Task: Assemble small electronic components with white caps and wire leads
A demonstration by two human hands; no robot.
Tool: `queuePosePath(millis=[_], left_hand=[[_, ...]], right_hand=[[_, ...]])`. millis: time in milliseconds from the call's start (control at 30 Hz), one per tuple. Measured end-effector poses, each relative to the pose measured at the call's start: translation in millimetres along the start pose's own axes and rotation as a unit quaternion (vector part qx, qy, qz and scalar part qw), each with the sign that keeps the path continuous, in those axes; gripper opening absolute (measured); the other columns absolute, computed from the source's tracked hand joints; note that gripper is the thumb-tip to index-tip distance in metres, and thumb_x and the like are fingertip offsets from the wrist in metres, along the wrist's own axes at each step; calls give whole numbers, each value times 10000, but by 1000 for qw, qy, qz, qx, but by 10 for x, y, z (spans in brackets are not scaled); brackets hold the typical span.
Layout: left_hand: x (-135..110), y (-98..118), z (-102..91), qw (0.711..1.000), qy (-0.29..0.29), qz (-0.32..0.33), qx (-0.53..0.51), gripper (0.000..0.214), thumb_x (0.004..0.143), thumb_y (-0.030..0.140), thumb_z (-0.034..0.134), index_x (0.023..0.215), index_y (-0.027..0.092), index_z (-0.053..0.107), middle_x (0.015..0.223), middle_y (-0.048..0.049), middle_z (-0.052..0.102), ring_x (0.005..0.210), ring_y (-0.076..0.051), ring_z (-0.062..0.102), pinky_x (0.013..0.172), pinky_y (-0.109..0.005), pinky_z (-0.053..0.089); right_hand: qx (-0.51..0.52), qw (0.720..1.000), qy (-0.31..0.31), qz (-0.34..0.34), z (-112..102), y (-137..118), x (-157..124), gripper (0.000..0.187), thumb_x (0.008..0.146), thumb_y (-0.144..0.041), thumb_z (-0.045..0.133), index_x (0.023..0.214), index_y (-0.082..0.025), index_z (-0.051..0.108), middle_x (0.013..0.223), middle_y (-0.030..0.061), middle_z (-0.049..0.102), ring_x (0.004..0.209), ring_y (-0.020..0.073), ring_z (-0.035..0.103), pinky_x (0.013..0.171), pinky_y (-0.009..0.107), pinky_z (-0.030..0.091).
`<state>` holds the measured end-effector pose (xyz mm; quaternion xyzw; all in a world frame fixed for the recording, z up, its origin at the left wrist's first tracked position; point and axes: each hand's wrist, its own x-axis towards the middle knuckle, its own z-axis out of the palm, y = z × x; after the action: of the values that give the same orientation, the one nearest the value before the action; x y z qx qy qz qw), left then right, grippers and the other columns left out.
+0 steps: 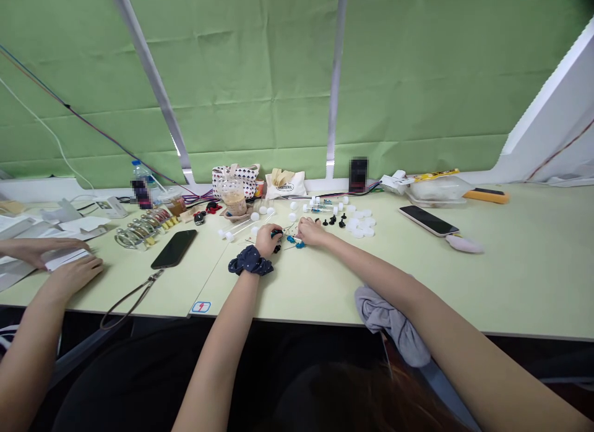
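Note:
Both hands work close together over the pale table. My left hand (268, 241), with a dark dotted scrunchie (250, 260) on its wrist, has its fingers curled around a small black part (277, 233). My right hand (310, 231) has its fingertips pressed together; what they grip, if anything, is too small to name. Small blue pieces (296, 242) and thin stick-like bits lie between the hands. Small black knob-like parts (333, 220) stand just right of my right hand. Beyond them are white round caps (361, 223) and clear tubes with white ends (322, 208).
A drink cup (234, 204) and cloth bags stand at the back. Phones lie left (174, 249) and right (429, 220). At far left, another person's hands (69, 268) rest on white paper boxes. A clear rack (147, 226) and plastic container (439, 190) are also here.

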<state>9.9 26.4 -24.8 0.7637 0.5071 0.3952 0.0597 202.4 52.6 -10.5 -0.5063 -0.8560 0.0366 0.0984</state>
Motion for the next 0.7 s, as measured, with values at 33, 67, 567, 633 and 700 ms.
queuePosePath(millis=[33,67,567,633,700], left_hand=[[1,-7,0,1000,3,-5,-9,164,745,145,587,892,167,657,907,-76,668,840,-207,598,818,-343,453],[1,-11,1,1000,4,-8,-16,163,750,148,581,894,167,656,901,-74,670,830,-201,602,809,-336,459],[-1,-45,-5,1000,-1,1,5,167,766,195,567,912,188,648,912,-63,673,810,-193,602,801,-346,473],[-1,-46,0,1000,-4,-3,-1,170,763,197,566,913,187,647,917,-65,673,803,-193,603,798,-350,475],[-2,-34,-3,1000,-6,-6,-8,171,759,196,567,910,185,648,920,-67,673,801,-196,604,799,-357,477]], right_hand=[[-9,1000,-5,-2,6,-13,2,184,859,-295,518,865,-146,624,1105,156,501,1067,295,434,873,457,364],[-17,1000,-9,-5,12,-26,1,174,859,-279,516,876,-142,622,1104,160,496,1067,298,433,874,461,362],[171,983,54,-48,79,128,32,166,775,-186,628,936,-149,602,1017,70,491,877,157,529,792,284,428],[199,975,73,-60,84,136,32,155,740,-151,655,891,-143,621,982,55,488,802,127,535,764,273,440],[228,967,88,-67,91,138,36,189,705,-122,679,886,-140,628,972,49,489,728,102,534,719,263,453]])
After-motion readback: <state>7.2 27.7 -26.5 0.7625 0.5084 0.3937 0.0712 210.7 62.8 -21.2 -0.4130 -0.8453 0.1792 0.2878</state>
